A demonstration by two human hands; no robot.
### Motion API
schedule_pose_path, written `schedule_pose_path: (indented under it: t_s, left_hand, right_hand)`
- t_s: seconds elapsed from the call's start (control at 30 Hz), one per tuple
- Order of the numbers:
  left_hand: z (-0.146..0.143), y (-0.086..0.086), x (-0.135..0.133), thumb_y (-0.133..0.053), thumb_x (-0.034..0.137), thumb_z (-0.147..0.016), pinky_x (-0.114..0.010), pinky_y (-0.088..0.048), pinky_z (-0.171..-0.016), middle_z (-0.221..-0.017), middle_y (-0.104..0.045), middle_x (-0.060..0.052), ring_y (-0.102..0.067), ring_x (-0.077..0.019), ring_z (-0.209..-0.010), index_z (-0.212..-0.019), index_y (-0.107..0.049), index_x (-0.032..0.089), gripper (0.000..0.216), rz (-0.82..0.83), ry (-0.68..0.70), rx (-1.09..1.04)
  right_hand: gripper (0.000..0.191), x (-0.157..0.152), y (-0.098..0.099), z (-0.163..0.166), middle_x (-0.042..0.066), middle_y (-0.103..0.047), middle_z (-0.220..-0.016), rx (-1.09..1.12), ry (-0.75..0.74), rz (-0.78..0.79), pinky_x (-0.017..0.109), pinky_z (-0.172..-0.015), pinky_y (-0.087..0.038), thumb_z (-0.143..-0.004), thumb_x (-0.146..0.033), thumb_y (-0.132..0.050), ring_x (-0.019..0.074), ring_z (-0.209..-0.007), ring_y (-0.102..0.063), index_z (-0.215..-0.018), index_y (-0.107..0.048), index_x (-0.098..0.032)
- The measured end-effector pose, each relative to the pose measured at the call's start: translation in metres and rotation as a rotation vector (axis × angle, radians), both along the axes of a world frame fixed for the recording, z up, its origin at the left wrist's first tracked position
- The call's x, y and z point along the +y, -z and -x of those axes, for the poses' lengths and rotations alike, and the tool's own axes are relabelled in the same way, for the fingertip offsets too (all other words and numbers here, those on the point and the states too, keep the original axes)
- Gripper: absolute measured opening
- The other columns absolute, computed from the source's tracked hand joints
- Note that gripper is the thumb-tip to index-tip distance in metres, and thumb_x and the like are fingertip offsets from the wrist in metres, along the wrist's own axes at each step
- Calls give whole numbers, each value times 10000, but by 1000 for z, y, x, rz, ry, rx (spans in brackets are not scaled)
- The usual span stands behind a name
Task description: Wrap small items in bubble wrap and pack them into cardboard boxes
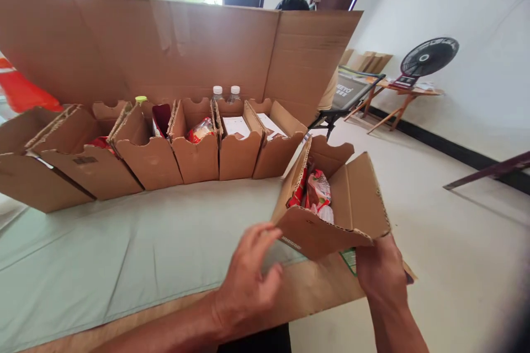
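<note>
At the table's right end sits an open cardboard box (pixel 318 237), turned at an angle, with red and pink plastic packets (pixel 318 190) inside. My right hand (pixel 383 270) grips its lower right side; the fingers are mostly hidden behind the cardboard. Near the box's left front corner is my left hand (pixel 252 276), empty, with thumb and fingers apart. Whether its fingertips touch the box I cannot tell. Several similar open boxes (pixel 196 160) stand in a row to the left. One holds a red food packet (pixel 201 130), and two at the right contain white boxes (pixel 236 127).
A tall cardboard panel (pixel 165 49) stands behind the row. Two white-capped bottles (pixel 235 94) show before it. A pale green cloth (pixel 165 231) covers the table. People are partly visible beyond the panel. On the right are a folding chair (pixel 351 91) and a fan (pixel 428 58) on a wooden table.
</note>
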State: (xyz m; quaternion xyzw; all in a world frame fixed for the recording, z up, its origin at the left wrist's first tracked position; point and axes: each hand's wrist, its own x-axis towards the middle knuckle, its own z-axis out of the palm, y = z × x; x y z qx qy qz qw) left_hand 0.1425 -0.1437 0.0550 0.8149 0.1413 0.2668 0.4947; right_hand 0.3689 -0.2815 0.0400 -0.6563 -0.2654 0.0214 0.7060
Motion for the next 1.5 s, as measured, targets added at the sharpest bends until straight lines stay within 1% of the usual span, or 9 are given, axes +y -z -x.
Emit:
schedule_pose_path:
  t_s: [0.07,0.17,0.3,0.6,0.77,0.93,1.17,1.33,1.5]
  left_hand:
    - [-4,-3,12,-530,114,-806,-581,-406,-1172,-1537,-459,-168,-480,-323,-1405,-1483,-452,183,686,43,-84,39]
    - [-19,0,11,-573,132,-781,-582,-344,-1215,-1621,-362,-146,-385,-334,-1473,-1568,-313,200,831,47,-1,32]
    - [-45,5,-8,-593,139,-731,-530,-328,-1238,-1610,-398,-136,-379,-319,-1482,-1570,-316,184,885,15,70,-53]
    - [-104,-2,30,-608,209,-710,-523,-320,-1240,-1626,-360,-216,-355,-340,-1505,-1574,-294,71,929,-36,153,69]
    - [-50,25,38,-590,128,-740,-588,-339,-1217,-1602,-407,-206,-345,-372,-1506,-1466,-501,120,731,-293,202,186]
    - [21,63,42,-521,25,-771,-599,-456,-1133,-1516,-536,-137,-393,-334,-1485,-1310,-604,213,577,-465,20,151]
    - [28,68,46,-507,47,-812,-604,-525,-1053,-1438,-601,-139,-445,-333,-1446,-1237,-627,218,473,-514,-108,116]
    - [26,68,45,-525,55,-782,-621,-518,-1054,-1448,-597,-152,-446,-361,-1444,-1205,-660,199,467,-528,-90,174]
    - [26,63,43,-563,58,-739,-629,-465,-1109,-1485,-572,-144,-435,-375,-1453,-1160,-697,210,467,-454,-68,251]
  right_hand:
    - [462,-11,14,21,84,-710,-1242,35,-21,52,461,-974,-522,-840,-575,-660,318,-1161,-658,-1197,-650,-282]
    - [628,-9,31,46,118,-733,-1176,61,-7,215,461,-929,-544,-679,-549,-835,329,-1086,-686,-1188,-629,-243]
    - [565,8,30,53,116,-763,-1090,29,128,254,449,-928,-560,-743,-520,-793,315,-1067,-700,-1184,-626,-208]
    - [606,45,3,-49,118,-724,-1195,-5,-39,249,482,-1009,-508,-675,-438,-816,315,-1122,-667,-1187,-596,-198]
    - [506,77,-9,-123,62,-741,-1160,6,-148,252,466,-1007,-505,-598,-322,-775,304,-1122,-650,-1084,-655,-250]
    - [533,100,-15,-171,31,-756,-1169,34,-320,280,439,-1017,-505,-556,-275,-794,278,-1150,-643,-1076,-677,-287]
    - [553,125,-15,-189,27,-737,-1236,57,-421,315,448,-1024,-496,-559,-318,-768,262,-1151,-643,-1102,-666,-287]
    - [482,128,-14,-178,35,-751,-1196,28,-310,351,442,-908,-551,-605,-325,-721,266,-1060,-675,-1083,-683,-281]
    - [286,112,-22,-140,87,-748,-1005,-155,92,298,517,-978,-497,-724,-373,-677,289,-997,-670,-971,-680,-229]
